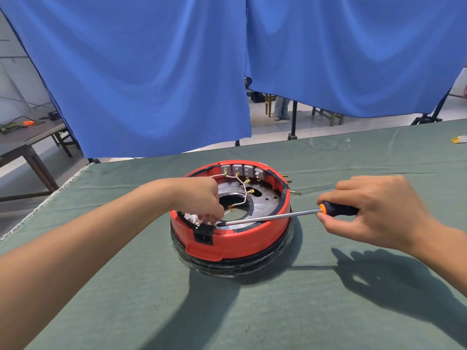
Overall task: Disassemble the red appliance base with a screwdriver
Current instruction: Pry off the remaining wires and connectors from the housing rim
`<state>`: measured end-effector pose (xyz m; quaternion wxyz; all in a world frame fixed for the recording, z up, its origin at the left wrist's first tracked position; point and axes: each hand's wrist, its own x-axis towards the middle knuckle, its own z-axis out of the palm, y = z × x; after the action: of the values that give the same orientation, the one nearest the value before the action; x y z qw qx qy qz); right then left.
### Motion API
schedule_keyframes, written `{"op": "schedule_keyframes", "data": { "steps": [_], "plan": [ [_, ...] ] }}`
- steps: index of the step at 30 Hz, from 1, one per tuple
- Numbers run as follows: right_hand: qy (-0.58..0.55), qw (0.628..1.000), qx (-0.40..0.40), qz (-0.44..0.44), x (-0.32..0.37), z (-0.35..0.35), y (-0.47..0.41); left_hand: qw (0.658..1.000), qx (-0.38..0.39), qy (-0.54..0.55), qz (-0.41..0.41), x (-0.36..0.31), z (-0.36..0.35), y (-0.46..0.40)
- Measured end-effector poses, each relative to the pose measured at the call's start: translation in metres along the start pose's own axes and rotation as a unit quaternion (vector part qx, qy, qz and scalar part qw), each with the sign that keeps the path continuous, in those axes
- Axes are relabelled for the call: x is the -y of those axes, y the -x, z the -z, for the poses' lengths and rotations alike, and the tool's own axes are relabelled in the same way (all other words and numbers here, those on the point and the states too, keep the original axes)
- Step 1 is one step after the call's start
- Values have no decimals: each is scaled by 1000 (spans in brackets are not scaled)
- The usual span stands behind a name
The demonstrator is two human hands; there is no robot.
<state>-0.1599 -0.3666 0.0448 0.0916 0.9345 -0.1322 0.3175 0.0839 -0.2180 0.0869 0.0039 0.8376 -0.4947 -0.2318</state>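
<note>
Left hand [202, 198] reaches into red base [240, 239] w/ fingers curled, pinching sth small I can't make out. Base sits mid bench [101, 286]. My right hand [374, 210] grips screwdriver [290, 215], tip at socket [203, 234].

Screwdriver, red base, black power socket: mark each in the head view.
screwdriver [267, 217]: head view, middle of the metal shaft.
red base [252, 239]: head view, front outer wall.
black power socket [203, 235]: head view, front face at the near rim.
</note>
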Motion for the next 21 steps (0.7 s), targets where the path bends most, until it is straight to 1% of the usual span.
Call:
{"op": "schedule_keyframes", "data": {
  "steps": [6,9,14,17,21],
  "plan": [
    [9,1000,3,7,1,-1,-1,999,-10,-51,-3,-3,-3,0],
    [13,1000,3,10,1,-1,-2,999,-33,-23,-8,2,-9,-1],
    [16,1000,4,13,2,1,-2,993,-77,79,-38,12,-21,3],
    [16,1000,6,20,2,3,-4,991,-81,95,-55,14,-24,4],
    [21,999,15,26,2,4,-3,989,-97,90,-70,15,-28,5]
  ]
}}
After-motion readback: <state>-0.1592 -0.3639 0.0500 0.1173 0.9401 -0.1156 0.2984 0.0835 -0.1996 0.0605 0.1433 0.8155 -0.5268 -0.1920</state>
